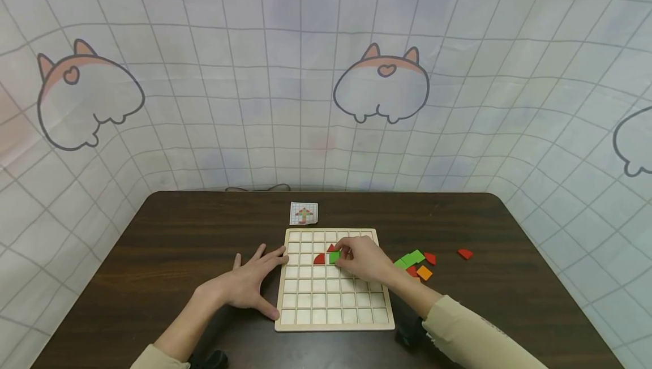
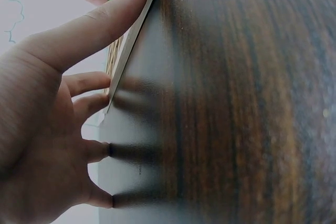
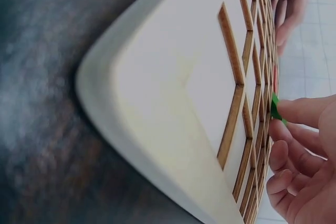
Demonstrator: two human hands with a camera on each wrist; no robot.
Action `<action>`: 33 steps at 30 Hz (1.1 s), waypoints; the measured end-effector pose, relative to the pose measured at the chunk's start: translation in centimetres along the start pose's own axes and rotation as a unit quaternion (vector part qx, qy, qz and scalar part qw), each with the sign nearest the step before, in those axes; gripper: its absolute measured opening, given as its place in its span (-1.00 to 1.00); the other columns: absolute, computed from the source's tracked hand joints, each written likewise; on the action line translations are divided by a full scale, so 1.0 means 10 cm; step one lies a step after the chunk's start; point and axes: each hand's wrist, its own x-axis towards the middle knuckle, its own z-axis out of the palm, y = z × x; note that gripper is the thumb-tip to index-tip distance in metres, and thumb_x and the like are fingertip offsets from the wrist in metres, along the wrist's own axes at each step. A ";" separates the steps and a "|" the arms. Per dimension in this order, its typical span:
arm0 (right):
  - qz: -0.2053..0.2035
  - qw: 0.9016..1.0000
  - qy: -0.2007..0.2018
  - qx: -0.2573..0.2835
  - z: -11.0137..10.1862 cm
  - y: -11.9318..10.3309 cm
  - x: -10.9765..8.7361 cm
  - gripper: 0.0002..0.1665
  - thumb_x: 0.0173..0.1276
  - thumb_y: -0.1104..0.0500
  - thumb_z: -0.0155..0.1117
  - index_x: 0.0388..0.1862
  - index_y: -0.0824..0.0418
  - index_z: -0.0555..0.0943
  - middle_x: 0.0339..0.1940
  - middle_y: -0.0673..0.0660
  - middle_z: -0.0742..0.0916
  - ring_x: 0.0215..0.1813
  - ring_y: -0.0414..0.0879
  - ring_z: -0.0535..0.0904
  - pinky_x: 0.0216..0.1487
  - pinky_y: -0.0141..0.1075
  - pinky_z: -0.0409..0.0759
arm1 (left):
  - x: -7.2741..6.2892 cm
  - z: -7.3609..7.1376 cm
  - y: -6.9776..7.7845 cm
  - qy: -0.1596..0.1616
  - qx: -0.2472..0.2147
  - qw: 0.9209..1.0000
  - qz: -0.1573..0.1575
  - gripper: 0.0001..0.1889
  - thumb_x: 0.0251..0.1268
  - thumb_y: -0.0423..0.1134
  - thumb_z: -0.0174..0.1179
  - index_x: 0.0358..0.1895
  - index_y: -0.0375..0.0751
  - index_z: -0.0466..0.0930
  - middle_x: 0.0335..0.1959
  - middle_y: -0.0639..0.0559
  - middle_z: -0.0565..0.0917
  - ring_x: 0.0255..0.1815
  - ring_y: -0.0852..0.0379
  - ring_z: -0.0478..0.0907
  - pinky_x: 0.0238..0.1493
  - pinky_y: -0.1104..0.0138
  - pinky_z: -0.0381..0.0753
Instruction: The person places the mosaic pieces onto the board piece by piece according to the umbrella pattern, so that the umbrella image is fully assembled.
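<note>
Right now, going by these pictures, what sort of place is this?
Probably a screened-off booth for tabletop work: a cartoon-printed curtain hangs behind and beside a dark table, which holds a gridded board.

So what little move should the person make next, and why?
Probably have the right hand settle the green square flat into the gridded board: it already pinches the square there, beside a red rounded piece, and the left hand touches the board's edge, which may steady it.

Booth-like nook: cartoon-printed cloth [image 1: 300, 89] round a dark table [image 1: 178, 244].
</note>
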 end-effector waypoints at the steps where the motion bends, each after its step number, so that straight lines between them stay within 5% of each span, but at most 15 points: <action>1: 0.001 1.000 -0.002 0.000 0.00 0.00 0.00 -0.80 0.34 0.27 0.45 -0.07 0.25 0.72 -0.43 -0.09 0.65 -0.42 -0.25 0.51 -0.31 -0.31 0.54 | 0.00 0.00 0.00 0.000 0.000 1.000 0.000 0.17 -0.08 0.19 0.62 0.61 -0.11 0.20 0.69 -0.06 -0.05 0.65 -0.34 -0.38 0.23 -0.59 -0.48; 33: -0.018 1.000 0.004 0.009 0.03 -0.02 0.00 -0.85 0.31 0.31 0.47 -0.15 0.26 0.72 -0.45 -0.09 0.64 -0.43 -0.25 0.50 -0.33 -0.33 0.52 | 0.00 0.01 0.01 0.006 0.013 1.000 0.006 0.18 -0.09 0.20 0.62 0.61 -0.14 0.20 0.69 -0.06 -0.05 0.64 -0.37 -0.35 0.21 -0.62 -0.43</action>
